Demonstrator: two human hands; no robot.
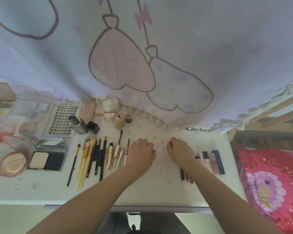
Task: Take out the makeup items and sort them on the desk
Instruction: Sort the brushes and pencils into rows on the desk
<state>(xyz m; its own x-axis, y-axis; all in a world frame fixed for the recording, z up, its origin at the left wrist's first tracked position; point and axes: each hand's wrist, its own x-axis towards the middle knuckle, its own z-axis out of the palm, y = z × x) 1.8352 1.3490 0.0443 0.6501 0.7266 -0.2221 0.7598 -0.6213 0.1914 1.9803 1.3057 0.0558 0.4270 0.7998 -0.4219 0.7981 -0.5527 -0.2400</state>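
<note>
White desk (pixel 159 188): brushes (pixel 86 159) just left of L hand (pixel 142 153), fingers curled, grip unclear; R hand (pixel 180 150) likewise.

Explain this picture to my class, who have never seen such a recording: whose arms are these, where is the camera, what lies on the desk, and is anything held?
There is no machine here. A person wears a camera on the head, so the one picture looks down their own arms. The left hand rests on the white desk with curled fingers. The right hand seems to pinch something tiny; it is too small to name. Left of the hands lie brushes in a row, then compacts and a lash tray. Right of them stand tubes side by side. A printed curtain hangs behind.
</note>
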